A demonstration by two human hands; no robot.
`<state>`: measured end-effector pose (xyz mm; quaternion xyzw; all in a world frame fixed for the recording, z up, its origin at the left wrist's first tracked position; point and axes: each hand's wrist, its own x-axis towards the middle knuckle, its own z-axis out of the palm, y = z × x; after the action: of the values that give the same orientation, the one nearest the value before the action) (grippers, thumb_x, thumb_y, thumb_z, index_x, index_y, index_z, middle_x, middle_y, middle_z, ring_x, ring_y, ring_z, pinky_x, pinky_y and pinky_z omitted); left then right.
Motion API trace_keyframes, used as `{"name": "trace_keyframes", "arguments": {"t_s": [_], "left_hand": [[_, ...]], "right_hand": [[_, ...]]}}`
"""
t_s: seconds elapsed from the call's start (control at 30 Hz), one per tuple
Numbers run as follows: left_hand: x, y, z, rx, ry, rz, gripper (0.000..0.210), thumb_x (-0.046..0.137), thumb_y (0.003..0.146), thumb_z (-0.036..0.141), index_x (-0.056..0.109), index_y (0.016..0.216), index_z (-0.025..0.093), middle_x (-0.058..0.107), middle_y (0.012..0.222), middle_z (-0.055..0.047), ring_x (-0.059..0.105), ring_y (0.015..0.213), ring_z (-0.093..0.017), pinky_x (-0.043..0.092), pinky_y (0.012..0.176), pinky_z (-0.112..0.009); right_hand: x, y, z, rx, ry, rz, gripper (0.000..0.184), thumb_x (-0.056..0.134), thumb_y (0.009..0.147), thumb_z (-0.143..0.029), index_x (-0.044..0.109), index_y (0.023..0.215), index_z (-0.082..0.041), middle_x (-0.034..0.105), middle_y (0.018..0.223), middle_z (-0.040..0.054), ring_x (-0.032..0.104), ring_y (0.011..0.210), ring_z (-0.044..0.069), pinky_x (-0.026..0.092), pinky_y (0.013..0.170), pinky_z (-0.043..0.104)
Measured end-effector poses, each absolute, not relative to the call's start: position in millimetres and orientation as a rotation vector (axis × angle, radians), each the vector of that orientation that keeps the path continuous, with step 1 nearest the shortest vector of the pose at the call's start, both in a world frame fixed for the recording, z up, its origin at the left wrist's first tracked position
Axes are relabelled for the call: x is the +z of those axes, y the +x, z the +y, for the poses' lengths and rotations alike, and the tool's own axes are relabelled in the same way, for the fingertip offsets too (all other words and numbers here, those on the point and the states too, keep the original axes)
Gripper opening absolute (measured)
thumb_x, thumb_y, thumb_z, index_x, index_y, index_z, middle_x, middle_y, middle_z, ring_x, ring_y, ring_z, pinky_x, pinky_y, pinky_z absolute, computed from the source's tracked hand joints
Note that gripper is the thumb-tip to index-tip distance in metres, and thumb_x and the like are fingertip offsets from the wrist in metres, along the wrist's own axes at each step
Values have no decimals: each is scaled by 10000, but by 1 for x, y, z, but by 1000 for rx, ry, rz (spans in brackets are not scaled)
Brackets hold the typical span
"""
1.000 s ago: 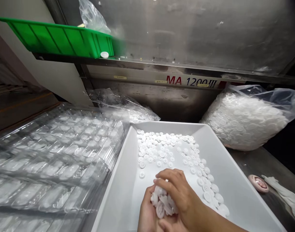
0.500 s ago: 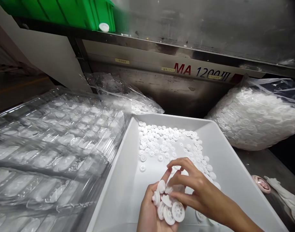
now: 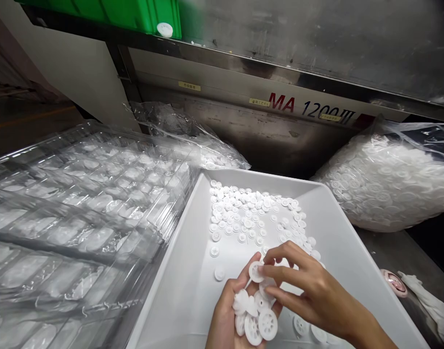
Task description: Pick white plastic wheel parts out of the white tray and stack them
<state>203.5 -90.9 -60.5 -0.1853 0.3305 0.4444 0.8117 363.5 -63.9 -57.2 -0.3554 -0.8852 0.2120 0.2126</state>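
My left hand (image 3: 225, 312) is cupped palm up, holding a small heap of white plastic wheels (image 3: 268, 324) with spoked and plain faces. Over it, my right hand (image 3: 305, 286) has its fingers bent around the upper part of the heap. One upright wheel (image 3: 256, 271) is at its fingertips, beside my left index finger. Both hands are above a light grey tray (image 3: 178, 291). Many more white wheels (image 3: 243, 198) lie spread along the tray's far and right sides. A single wheel (image 3: 219, 273) lies left of my hands. My right hand covers some of the heap.
Stacked clear plastic trays (image 3: 80, 208) with white parts in their pockets stand on the left. A full clear bag of white parts (image 3: 392, 179) lies at the right, and another bag (image 3: 214, 155) behind. A green crate (image 3: 127, 14) rests on the ledge; a white glove (image 3: 425, 295) lies right.
A wheel now lies on the tray floor left of my hands, where bare tray showed before. My right fingers have shifted, and an upright wheel shows at their tips. The view has tilted slightly.
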Motion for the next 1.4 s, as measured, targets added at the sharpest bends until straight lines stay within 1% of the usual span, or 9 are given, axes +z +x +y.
{"name": "trace_keyframes", "arguments": {"t_s": [0.1, 0.2, 0.37, 0.47, 0.57, 0.67, 0.9, 1.2, 1.4], "left_hand": [[-68, 201, -94, 953, -340, 661, 570, 454, 876, 218, 266, 1413, 180, 639, 1198, -102, 551, 1155, -242, 374, 1009, -385], [-73, 199, -96, 941, -276, 660, 479, 441, 890, 264, 382, 1363, 225, 591, 1276, -70, 472, 1238, -245, 286, 1069, -405], [-79, 199, -97, 937, -221, 696, 395, 450, 883, 290, 513, 1271, 252, 526, 1350, -40, 361, 1317, -252, 179, 1114, -440], [-82, 200, -98, 989, -190, 676, 388, 442, 879, 292, 540, 1248, 225, 515, 1360, -46, 313, 1341, -262, 168, 1117, -449], [-83, 201, -99, 961, -189, 711, 378, 445, 877, 280, 550, 1238, 239, 520, 1356, -26, 332, 1331, -264, 176, 1117, -446], [-80, 203, -99, 935, -173, 738, 430, 452, 874, 239, 476, 1303, 249, 561, 1312, -32, 408, 1284, -249, 238, 1097, -408], [-78, 206, -102, 946, -128, 659, 536, 447, 863, 176, 342, 1384, 244, 597, 1263, -46, 481, 1221, -228, 290, 1071, -376], [-91, 204, -104, 965, -88, 448, 467, 407, 832, 144, 517, 1261, 293, 569, 1304, -2, 429, 1268, -227, 245, 1097, -392], [-89, 198, -103, 923, -87, 404, 451, 378, 850, 153, 536, 1229, 338, 549, 1325, 21, 358, 1318, -240, 203, 1103, -429]], "right_hand": [[-55, 367, -65, 746, -1168, -2410, 305, 643, 827, -269, 514, 1103, -285, 500, 1104, 50, 512, 1003, 198, 489, 821, 331], [-56, 370, -67, 859, -1274, -2386, 358, 689, 779, -263, 511, 1085, -315, 462, 1151, 28, 493, 1054, 198, 484, 863, 322], [-61, 370, -64, 929, -1288, -2368, 293, 655, 796, -201, 530, 1032, -321, 438, 1170, 13, 464, 1096, 184, 460, 892, 306], [-61, 370, -62, 963, -1275, -2341, 235, 614, 808, -153, 521, 967, -299, 447, 1157, 5, 449, 1108, 173, 432, 925, 303], [-59, 369, -61, 1036, -1252, -2301, 335, 640, 787, -141, 504, 1035, -318, 437, 1171, 1, 439, 1107, 171, 420, 933, 300], [-58, 364, -61, 1111, -1243, -2229, 410, 681, 781, -191, 498, 1112, -351, 422, 1193, 0, 449, 1084, 172, 436, 906, 294], [-64, 355, -62, 1196, -1253, -2063, 273, 641, 782, -136, 579, 975, -320, 485, 1072, -19, 487, 980, 150, 471, 767, 252], [-58, 355, -58, 1373, -1322, -1898, 267, 643, 795, -186, 532, 1011, -299, 477, 1090, -18, 500, 945, 144, 429, 833, 278], [-57, 363, -55, 1485, -1299, -1919, 396, 731, 729, -190, 512, 1040, -299, 488, 1074, -37, 478, 949, 137, 399, 806, 253]]}}
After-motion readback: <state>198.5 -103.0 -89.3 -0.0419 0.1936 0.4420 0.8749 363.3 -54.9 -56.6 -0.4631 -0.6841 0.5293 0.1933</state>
